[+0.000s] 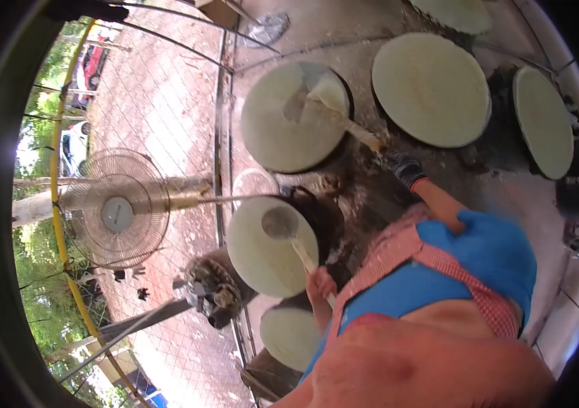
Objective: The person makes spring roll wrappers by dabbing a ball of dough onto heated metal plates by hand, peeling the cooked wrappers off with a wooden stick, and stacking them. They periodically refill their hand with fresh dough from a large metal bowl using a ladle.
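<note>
My left hand, bare, is closed around the handle of a long-handled ladle. The ladle's round, greyish head lies over the pale round griddle nearest that hand. In a dark glove with a red cuff, my right hand grips the end of a tan paddle-like tool. Its wide, pale end reaches over another round griddle, where a darker patch shows beside it. A red checked apron and a blue shirt cover my body.
More pale round tops stand nearby: a large one, one at the far right and one low down. A caged fan stands by the wire fence. A motor-like machine sits beside the griddles. Cars and trees lie beyond.
</note>
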Tool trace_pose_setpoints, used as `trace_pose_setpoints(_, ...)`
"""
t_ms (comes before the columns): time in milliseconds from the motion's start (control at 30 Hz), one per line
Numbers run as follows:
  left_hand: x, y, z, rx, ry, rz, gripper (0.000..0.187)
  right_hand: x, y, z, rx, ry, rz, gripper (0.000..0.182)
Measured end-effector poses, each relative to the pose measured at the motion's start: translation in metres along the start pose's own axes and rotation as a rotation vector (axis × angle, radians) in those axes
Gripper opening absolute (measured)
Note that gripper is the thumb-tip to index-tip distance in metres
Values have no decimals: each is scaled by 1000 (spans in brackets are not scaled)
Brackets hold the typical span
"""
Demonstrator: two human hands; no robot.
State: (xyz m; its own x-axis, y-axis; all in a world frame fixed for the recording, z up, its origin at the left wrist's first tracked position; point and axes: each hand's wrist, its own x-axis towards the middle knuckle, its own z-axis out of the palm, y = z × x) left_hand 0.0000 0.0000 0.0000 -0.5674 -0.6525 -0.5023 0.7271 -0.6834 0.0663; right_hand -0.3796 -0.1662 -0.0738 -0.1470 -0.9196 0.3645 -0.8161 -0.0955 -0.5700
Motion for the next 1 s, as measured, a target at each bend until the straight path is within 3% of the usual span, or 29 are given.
trace_pose_setpoints(33, 6, -6, -4, -65, -77, -31, 31, 27, -3, -12, 171, -178, 390, 61)
trace_pose_setpoints(100, 16, 9, 29, -148, 41, 5, 30, 108, 17, 63, 507, -262, 575, 64)
trace_pose_setpoints(167, 17, -6, 35, -285, 158, 22, 30, 204, -7, 79, 190, -302, 643, 61)
trace_pose_setpoints(200, 15, -7, 34, -86, 178, 33, 28, 239, 8, 116, 214, 208, 196, 58)
trace_pose_setpoints(233, 5, -3, 34, 124, 208, 48, 27, 232, 40, 140, 377, -19, 330, 56)
trace_pose_setpoints(300, -15, -13, 29, 69, 292, 117, 26, 210, -10, 34, 569, -489, 668, 54)
trace_pose_setpoints(333, -16, -14, 5, 49, 313, 178, 26, 181, 18, 79, 688, -387, 720, 51)
trace_pose_setpoints(400, -7, -15, 8, 78, 199, 127, 28, 126, 19, 176, 747, -51, 510, 52)
trace_pose_setpoints(433, 4, -9, 19, 57, 196, 116, 28, 114, -5, 143, 725, -59, 513, 52)
trace_pose_setpoints(500, 3, -6, 30, 106, 400, 141, 30, 91, -52, 84, 329, -227, 132, 49)
trace_pose_setpoints(533, -14, -10, 25, 100, 428, 140, 30, 95, -10, 106, 380, -335, 209, 49)
trace_pose_setpoints(567, -23, -8, 22, -13, 345, 151, 31, 114, 9, 84, 303, -339, 303, 46)
trace_pose_setpoints(600, -23, -8, 20, -130, 248, 160, 31, 136, 15, 46, 214, -338, 388, 45)
trace_pose_setpoints(667, -31, -8, 10, -216, 283, 205, 32, 113, -3, 28, 235, -347, 401, 44)
trace_pose_setpoints(733, -22, -5, 14, -302, 296, 244, 32, 72, 14, 92, 535, -224, 390, 41)
trace_pose_setpoints(800, -18, -5, 28, -414, 162, 266, 31, 38, 29, 164, 1040, -16, 301, 38)
trace_pose_setpoints(833, -19, -3, 28, -417, 170, 266, 31, 30, 22, 161, 1163, 3, 267, 37)
trace_pose_setpoints(933, -11, 4, 13, -500, -32, 152, 23, 26, -4, 89, 599, -300, 286, 28)
trace_pose_setpoints(1000, -12, 3, 14, -448, -41, 190, 16, 87, -20, 18, -78, -453, 212, 33)
